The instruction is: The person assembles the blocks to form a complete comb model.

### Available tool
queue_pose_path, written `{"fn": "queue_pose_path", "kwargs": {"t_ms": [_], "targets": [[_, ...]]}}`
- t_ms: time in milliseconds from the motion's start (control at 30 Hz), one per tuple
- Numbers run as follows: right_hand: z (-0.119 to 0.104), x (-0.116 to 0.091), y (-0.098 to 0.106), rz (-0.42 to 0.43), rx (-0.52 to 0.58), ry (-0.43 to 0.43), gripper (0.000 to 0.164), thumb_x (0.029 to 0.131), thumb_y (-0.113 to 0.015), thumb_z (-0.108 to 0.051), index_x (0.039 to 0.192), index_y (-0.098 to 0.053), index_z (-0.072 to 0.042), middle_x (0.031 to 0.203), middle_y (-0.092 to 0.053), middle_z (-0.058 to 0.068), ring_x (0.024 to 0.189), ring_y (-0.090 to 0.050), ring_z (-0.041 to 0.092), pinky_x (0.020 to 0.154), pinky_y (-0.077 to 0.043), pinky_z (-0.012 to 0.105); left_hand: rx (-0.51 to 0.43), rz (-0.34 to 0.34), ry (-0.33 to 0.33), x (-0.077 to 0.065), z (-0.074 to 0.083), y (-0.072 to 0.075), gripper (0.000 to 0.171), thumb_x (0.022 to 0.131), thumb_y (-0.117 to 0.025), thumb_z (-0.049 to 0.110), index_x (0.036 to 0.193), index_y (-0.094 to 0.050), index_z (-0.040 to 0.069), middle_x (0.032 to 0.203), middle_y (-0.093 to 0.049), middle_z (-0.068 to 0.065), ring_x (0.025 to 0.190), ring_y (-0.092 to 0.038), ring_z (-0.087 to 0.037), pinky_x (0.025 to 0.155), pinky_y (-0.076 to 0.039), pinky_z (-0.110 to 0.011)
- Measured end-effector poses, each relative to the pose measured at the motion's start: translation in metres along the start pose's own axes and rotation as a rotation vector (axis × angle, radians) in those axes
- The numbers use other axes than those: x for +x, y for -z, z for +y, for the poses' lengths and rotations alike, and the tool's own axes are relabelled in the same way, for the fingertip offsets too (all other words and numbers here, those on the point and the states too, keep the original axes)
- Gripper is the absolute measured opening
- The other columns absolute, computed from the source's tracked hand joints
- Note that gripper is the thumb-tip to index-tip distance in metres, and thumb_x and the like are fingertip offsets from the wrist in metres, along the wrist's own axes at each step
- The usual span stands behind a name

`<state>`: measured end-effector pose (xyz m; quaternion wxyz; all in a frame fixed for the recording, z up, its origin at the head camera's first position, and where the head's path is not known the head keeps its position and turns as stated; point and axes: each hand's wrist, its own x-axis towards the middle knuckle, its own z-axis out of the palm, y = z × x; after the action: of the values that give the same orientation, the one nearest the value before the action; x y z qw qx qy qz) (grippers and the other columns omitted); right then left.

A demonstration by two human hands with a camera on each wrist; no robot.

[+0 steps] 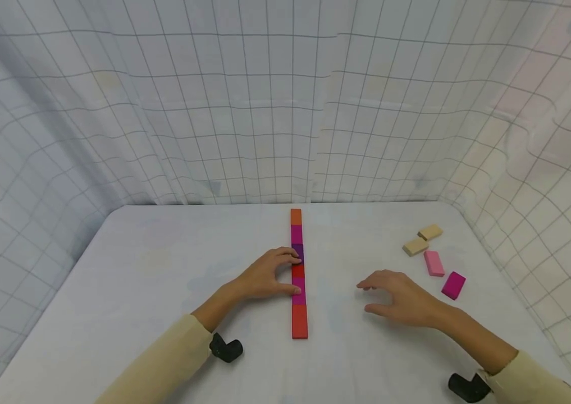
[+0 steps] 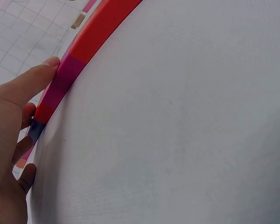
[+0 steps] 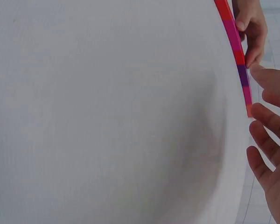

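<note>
A straight row of flat coloured blocks runs away from me down the middle of the table. At its near end lies a red block, followed by a magenta block, a smaller-looking red block, a purple block, another magenta one and an orange block at the far end. My left hand rests along the row's left side, thumb at the nearer magenta block and fingertips by the purple one. To the right of the row, my right hand hovers over the table with fingers spread, holding nothing.
At the right, two pale wooden blocks, a pink block and a loose magenta block lie on the white table. Gridded white curtains hang behind and at both sides. Black camera mounts sit at the wrists.
</note>
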<state>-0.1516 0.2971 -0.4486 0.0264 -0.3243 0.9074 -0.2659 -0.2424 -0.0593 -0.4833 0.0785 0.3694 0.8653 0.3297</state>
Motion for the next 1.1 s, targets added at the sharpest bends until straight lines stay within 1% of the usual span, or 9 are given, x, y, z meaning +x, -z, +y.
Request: {"fn": "queue_pose_path", "kwargs": {"t_ms": [67,267,400,533,700,833,933,1033,1100], "targets": [[0.008,-0.007,0.006,0.025,-0.004,-0.006,0.037,0.093,-0.081,-0.026,0.126,-0.071,-0.013,0.118,-0.069,-0.006,0.105,-0.065,0.017,0.089,-0.058,0.042,0.000,-0.002,0.002,0.000,-0.001,0.000,0.066,0.086,-0.083,0.041,0.139,-0.064,0.007,0.147,-0.052,-0.005,0.141,-0.041,-0.027,0.118,-0.033,-0.048],[0.030,-0.028,0.025,0.091,-0.044,-0.080,0.039,0.089,-0.085,-0.025,0.123,-0.072,-0.012,0.116,-0.070,-0.006,0.102,-0.065,0.018,0.085,-0.059,0.042,-0.009,-0.003,-0.003,-0.001,-0.002,-0.001,0.066,0.087,-0.082,0.043,0.139,-0.064,0.008,0.148,-0.051,-0.005,0.141,-0.041,-0.028,0.117,-0.034,-0.050],[0.042,-0.040,0.039,0.138,-0.076,-0.076,0.039,0.086,-0.086,-0.022,0.120,-0.073,-0.008,0.113,-0.072,-0.003,0.099,-0.066,0.021,0.083,-0.058,0.044,-0.008,-0.009,-0.002,-0.003,-0.001,0.000,0.065,0.087,-0.082,0.042,0.139,-0.064,0.008,0.148,-0.050,-0.006,0.142,-0.040,-0.028,0.117,-0.034,-0.050],[0.056,-0.052,0.052,0.184,-0.102,-0.078,0.036,0.084,-0.087,-0.019,0.116,-0.075,-0.008,0.110,-0.073,-0.001,0.095,-0.066,0.022,0.078,-0.059,0.040,-0.003,-0.006,0.004,-0.003,-0.001,0.000,0.064,0.087,-0.082,0.042,0.139,-0.064,0.009,0.149,-0.050,-0.005,0.142,-0.040,-0.028,0.118,-0.033,-0.050],[0.076,-0.072,0.064,0.163,-0.087,-0.109,0.030,0.084,-0.086,-0.014,0.112,-0.075,-0.012,0.108,-0.072,-0.003,0.093,-0.063,0.018,0.078,-0.057,0.031,-0.005,-0.004,0.006,-0.002,-0.002,0.000,0.065,0.087,-0.082,0.042,0.140,-0.064,0.009,0.149,-0.050,-0.005,0.142,-0.040,-0.027,0.117,-0.034,-0.050],[0.090,-0.087,0.075,0.114,-0.048,-0.176,0.029,0.086,-0.081,-0.007,0.113,-0.074,-0.013,0.111,-0.070,0.000,0.091,-0.060,0.012,0.076,-0.055,0.027,-0.013,-0.007,0.010,-0.002,-0.002,0.001,0.066,0.087,-0.082,0.042,0.140,-0.063,0.009,0.149,-0.050,-0.006,0.142,-0.040,-0.028,0.117,-0.034,-0.050],[0.098,-0.094,0.081,0.068,-0.030,-0.233,0.032,0.086,-0.076,-0.001,0.115,-0.075,-0.014,0.119,-0.068,0.004,0.098,-0.057,0.007,0.077,-0.055,0.027,-0.010,-0.002,0.017,-0.002,0.000,0.000,0.066,0.086,-0.082,0.041,0.140,-0.064,0.008,0.149,-0.050,-0.006,0.142,-0.040,-0.028,0.118,-0.033,-0.050],[0.104,-0.098,0.083,0.023,0.000,-0.258,0.037,0.083,-0.074,0.002,0.115,-0.075,-0.017,0.126,-0.064,0.008,0.108,-0.051,0.001,0.082,-0.054,0.026,-0.001,-0.006,0.024,-0.001,0.001,0.000,0.065,0.086,-0.082,0.041,0.140,-0.064,0.009,0.149,-0.050,-0.006,0.143,-0.039,-0.028,0.118,-0.032,-0.050],[0.107,-0.100,0.082,0.008,0.033,-0.264,0.038,0.083,-0.075,0.002,0.115,-0.074,-0.018,0.127,-0.061,0.010,0.109,-0.048,-0.001,0.081,-0.054,0.025,-0.002,-0.011,0.025,-0.001,0.001,0.001,0.065,0.086,-0.082,0.041,0.140,-0.064,0.009,0.150,-0.050,-0.006,0.143,-0.039,-0.028,0.118,-0.032,-0.050]]}}
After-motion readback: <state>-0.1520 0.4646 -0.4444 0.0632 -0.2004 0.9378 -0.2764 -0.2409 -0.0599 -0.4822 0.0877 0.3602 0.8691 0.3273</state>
